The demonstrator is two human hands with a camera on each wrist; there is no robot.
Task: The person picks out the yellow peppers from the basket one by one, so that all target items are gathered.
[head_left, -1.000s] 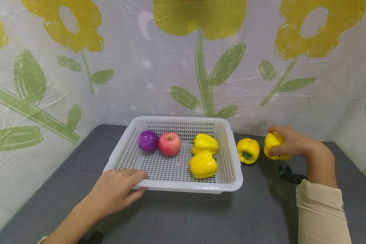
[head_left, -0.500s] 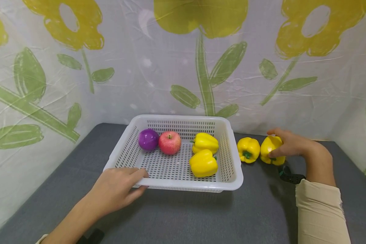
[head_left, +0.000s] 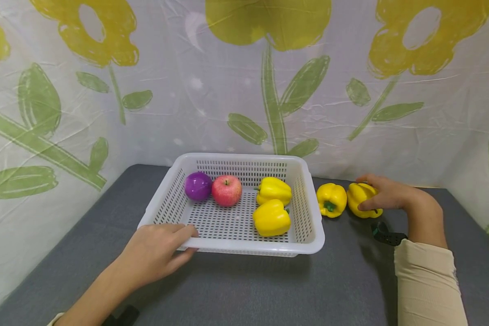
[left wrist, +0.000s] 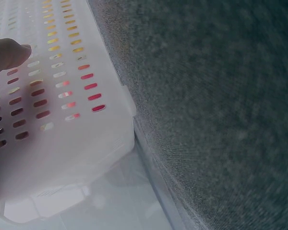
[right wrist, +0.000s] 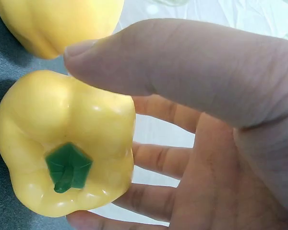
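Observation:
In the head view my left hand [head_left: 156,251] grips the near left rim of a white perforated basket [head_left: 244,246], thumb outside the wall. A purple round fruit [head_left: 198,186], a red apple [head_left: 227,190] and two yellow bell peppers, one farther back [head_left: 274,191] and one nearer [head_left: 272,218], lie inside. Right of the basket my right hand [head_left: 389,192] holds a yellow bell pepper [head_left: 359,199] between thumb and fingers. Its green stem faces the right wrist camera, the fingertips hidden behind the pepper [right wrist: 67,120]. Another yellow bell pepper [head_left: 331,200] sits between it and the basket.
The dark grey table [head_left: 261,290] carries everything. A pale cloth wall [head_left: 167,90] with printed flowers rises behind the basket and along both sides. Beneath the right wrist hangs a black strap-like device [head_left: 387,235].
My right hand has moved the bell pepper slightly left, close to the neighbouring pepper, and the pepper has turned in the fingers. The left hand and the basket have stayed put.

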